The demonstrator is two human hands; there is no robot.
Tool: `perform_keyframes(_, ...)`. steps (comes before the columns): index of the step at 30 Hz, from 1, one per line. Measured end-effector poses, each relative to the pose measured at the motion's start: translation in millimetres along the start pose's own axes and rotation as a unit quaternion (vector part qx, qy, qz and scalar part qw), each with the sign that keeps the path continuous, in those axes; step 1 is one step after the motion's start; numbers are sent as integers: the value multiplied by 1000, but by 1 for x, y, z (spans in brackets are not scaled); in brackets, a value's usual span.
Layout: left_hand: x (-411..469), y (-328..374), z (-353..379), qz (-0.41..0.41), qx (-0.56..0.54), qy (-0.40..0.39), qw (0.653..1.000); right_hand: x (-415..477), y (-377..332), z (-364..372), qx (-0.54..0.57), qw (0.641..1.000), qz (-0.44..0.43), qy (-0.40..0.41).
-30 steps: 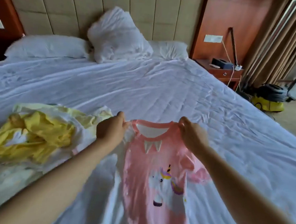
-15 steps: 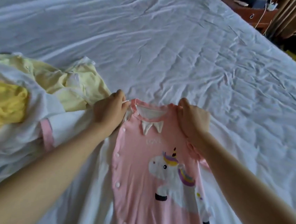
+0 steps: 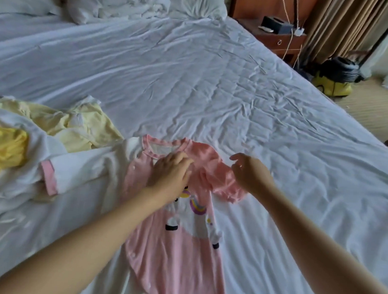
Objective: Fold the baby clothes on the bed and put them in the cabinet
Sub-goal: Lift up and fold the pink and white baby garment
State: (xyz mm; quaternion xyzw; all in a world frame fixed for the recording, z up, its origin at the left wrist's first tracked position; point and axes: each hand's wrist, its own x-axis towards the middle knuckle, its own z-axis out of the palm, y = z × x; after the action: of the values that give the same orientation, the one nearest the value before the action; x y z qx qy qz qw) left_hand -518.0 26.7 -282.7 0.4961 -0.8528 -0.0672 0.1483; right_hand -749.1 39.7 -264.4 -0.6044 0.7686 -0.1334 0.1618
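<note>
Head view: your left hand lies flat, fingers extended, pressing the chest of the pink cotton baby romper with the unicorn print just below its neckline. Your right hand is over the romper's ruffled sleeve on your right, fingers loosely bent, gripping nothing (contact with the sleeve cannot be confirmed). The romper lies front up on the wrinkled white bed sheet. On your left sits a loose heap of yellow baby clothes; a white garment with a pink cuff touches the romper's shoulder.
</note>
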Motion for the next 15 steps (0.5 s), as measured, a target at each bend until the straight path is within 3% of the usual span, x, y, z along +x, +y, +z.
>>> perform_keyframes(4, -4, 31, 20, -12, -11, -98, 995, -25, 18, -2, -11, 999, 24, -35)
perform_keyframes(7, -4, 37, 22, -17, 17, -111, 994, -32, 22, -5, 14, 997, 47, -58)
perform_keyframes(10, 3, 46, 16, -21, 20, -82, 996, -26, 30, -12, 154, 985, 71, -37)
perform_keyframes(13, 17, 55, 14, -23, -1, -60, 998, -17, 42, -26, 329, 935, 126, 45)
perform_keyframes(15, 26, 62, 19, -14, -19, -54, 998, -13, 57, -33, 362, 915, 153, 87)
